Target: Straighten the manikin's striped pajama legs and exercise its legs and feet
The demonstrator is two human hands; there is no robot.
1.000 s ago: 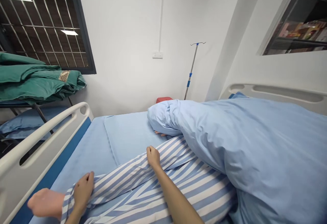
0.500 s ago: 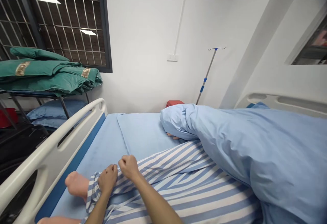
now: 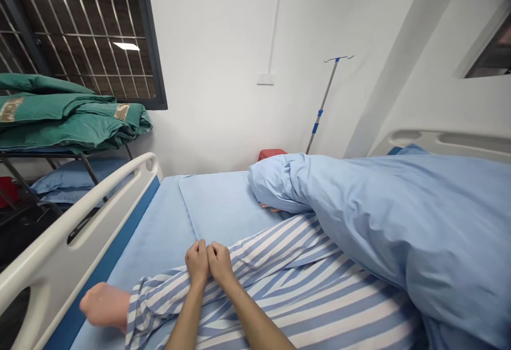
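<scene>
My left hand (image 3: 197, 262) is closed, knuckles up, on the blue-and-white striped trouser leg (image 3: 167, 289) of a figure lying on the bed. Right beside it, my right hand (image 3: 219, 261) is closed too, and the two hands touch at the thumb side. Their curled fingers hide whatever cloth may be inside them. A bare foot (image 3: 104, 305), smooth like a manikin's, sticks out of the trouser cuff at lower left. The light blue quilt (image 3: 351, 211) covers the upper body, with fingertips (image 3: 269, 208) showing under its edge.
At the left stands the white footboard (image 3: 85, 209) of the bed. Beyond it, green folded bedding (image 3: 80, 118) lies on a rack, with blue pillows (image 3: 80, 177) below. An IV pole (image 3: 322, 108) and a red box (image 3: 272, 153) are behind the bed. The headboard (image 3: 459, 140) is at right.
My left hand has moved right, from near the ankle up the leg to beside my right hand. The right hand is slightly farther up the leg. The camera view has shifted slightly.
</scene>
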